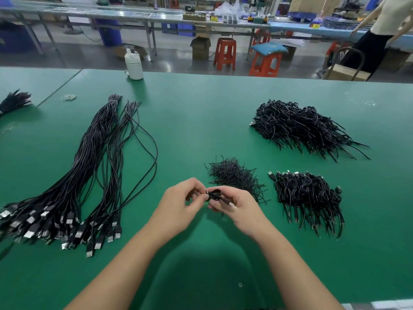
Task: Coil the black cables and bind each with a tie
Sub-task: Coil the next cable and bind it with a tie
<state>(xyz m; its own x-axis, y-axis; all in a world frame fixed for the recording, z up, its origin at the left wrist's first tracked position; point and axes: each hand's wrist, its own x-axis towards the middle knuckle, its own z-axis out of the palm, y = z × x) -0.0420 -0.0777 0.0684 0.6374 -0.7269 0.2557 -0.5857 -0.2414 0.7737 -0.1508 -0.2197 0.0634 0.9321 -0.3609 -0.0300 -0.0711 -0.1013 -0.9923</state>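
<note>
Black cables (67,180), uncoiled and laid straight, are spread down the left side of the frame across a green table (201,121), their plugs bunched at the lower left. A large heap of coiled cables (299,126) is seen at the upper right, with a smaller heap of coiled cables (306,195) below it at the right. A pile of short black ties (234,175) lies just right of centre, beside the smaller heap. A white bottle (133,64) stands at the table's far edge, upper centre-left. At centre frame, a small coiled cable (214,195) is held above the table between both hands: the left hand (181,204) is curled around its left side, fingertips pinching it, while the right hand (240,208) grips it from the right with bent fingers. Whether a tie is already around the coil cannot be told. Red stools (224,53) and a standing person (380,30) are visible beyond the table.
</note>
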